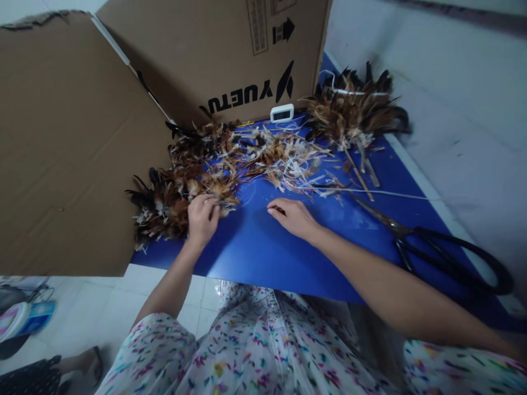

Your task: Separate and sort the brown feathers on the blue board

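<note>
My left hand (201,216) rests at the near edge of a pile of brown and black feathers (168,200), its fingers curled closed around some of them. Apart from it, to the right, my right hand (293,216) is held just over the blue tabletop (251,241). Thumb and fingers of that hand are pinched together; what they hold, if anything, is too small to make out. Beyond both hands lie loose tan and whitish feathers (284,151), mixed with white strips of string.
Large black-handled scissors (405,233) lie at the right. Behind them, a bushy feather bundle (354,109) has sticks protruding. A small white digital display (282,113) stands before tall cardboard walls (214,49). A person's foot (96,365) shows on the floor at lower left.
</note>
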`<action>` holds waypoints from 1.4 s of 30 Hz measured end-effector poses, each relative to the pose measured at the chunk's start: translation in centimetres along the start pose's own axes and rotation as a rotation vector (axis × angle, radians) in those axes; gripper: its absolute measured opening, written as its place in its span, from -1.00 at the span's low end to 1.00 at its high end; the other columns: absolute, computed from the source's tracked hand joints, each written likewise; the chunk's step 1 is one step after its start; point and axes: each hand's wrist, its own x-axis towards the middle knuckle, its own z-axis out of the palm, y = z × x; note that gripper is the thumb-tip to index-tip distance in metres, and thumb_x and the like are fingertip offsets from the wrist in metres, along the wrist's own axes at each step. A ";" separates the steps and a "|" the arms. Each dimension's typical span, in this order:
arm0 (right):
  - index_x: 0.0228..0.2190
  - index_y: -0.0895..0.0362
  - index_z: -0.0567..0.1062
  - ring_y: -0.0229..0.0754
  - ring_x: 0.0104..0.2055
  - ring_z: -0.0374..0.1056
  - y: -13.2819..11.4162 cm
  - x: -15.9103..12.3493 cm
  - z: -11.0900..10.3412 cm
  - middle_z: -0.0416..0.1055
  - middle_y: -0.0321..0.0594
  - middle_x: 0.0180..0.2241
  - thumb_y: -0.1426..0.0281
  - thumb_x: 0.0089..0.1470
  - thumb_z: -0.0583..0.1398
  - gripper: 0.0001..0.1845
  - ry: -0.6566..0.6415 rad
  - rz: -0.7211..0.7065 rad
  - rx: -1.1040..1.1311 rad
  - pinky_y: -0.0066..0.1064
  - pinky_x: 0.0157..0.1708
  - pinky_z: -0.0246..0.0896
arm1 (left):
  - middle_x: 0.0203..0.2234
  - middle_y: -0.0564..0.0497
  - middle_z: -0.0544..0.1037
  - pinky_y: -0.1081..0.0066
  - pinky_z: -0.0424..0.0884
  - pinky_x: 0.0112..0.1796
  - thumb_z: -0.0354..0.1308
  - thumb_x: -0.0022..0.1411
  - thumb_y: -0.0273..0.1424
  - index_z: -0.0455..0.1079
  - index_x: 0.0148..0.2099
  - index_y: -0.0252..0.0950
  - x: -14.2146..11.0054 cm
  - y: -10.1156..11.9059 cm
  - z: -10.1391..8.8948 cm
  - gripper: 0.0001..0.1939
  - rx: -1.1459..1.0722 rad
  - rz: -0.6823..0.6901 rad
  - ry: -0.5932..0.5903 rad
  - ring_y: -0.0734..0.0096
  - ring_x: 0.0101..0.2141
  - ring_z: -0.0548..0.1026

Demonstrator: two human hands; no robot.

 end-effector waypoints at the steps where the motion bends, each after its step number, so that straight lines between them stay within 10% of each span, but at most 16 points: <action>1: -0.26 0.14 0.52 -0.19 -0.28 0.39 0.0 -0.1 0.1 0.50 -0.18 -0.30 0.42 0.15 0.11 -0.81 0.013 -0.042 -0.058 -0.34 -0.22 0.25 | -0.05 -0.14 0.48 0.14 0.23 0.11 0.04 0.27 -0.34 0.44 -0.07 -0.22 0.0 1.0 0.5 -0.76 -0.045 0.098 -0.078 0.18 0.05 0.38; 8: -0.08 0.16 0.50 -0.04 0.01 0.30 0.6 0.1 0.1 0.46 -0.10 -0.05 0.41 0.22 0.07 -0.71 -0.005 -0.208 -0.443 -0.20 0.00 0.17 | 0.12 -0.21 0.38 0.04 0.14 0.20 0.01 0.31 -0.28 0.32 0.15 -0.30 1.7 2.5 4.1 -0.59 -0.083 0.432 -0.402 0.10 0.17 0.28; 21: -0.06 0.18 0.48 0.04 0.11 0.21 1.7 0.8 -0.7 0.39 -0.03 0.03 0.35 0.20 0.11 -0.69 0.067 -0.091 -0.629 -0.14 0.05 0.08 | -0.16 -0.22 0.54 0.13 0.36 0.00 -0.01 0.31 -0.28 0.44 -0.07 -0.33 6.4 -0.4 5.4 -0.69 -0.058 0.248 -0.373 0.13 -0.10 0.49; 28: -0.05 0.19 0.48 0.04 0.10 0.21 1.8 0.9 -0.6 0.38 -0.03 0.03 0.33 0.21 0.11 -0.67 0.069 -0.094 -0.634 -0.14 0.05 0.08 | -0.09 -0.23 0.50 0.20 0.29 0.06 -0.06 0.28 -0.34 0.41 -0.03 -0.36 15.7 -3.1 7.6 -0.67 -0.080 0.066 -0.263 0.13 -0.02 0.43; 34: -0.09 0.16 0.49 0.04 0.07 0.21 1.5 1.1 -0.9 0.39 -0.01 -0.02 0.33 0.21 0.11 -0.70 0.056 -0.099 -0.621 -0.12 0.03 0.08 | 0.12 -0.43 0.29 0.11 0.11 0.17 0.11 0.17 -0.23 0.25 0.14 -0.58 24.3 -8.4 10.7 -0.40 0.115 -0.127 -0.349 -0.05 0.18 0.18; 42: -0.05 0.15 0.47 0.02 0.06 0.21 1.4 1.3 -1.1 0.38 -0.04 -0.02 0.29 0.22 0.10 -0.67 0.051 -0.081 -0.612 -0.13 0.04 0.08 | 0.21 -0.58 0.06 -0.15 0.10 0.10 0.39 -0.18 -0.05 0.09 0.18 -0.56 28.0 -11.0 14.8 0.03 0.092 -0.414 -0.471 -0.37 0.24 -0.02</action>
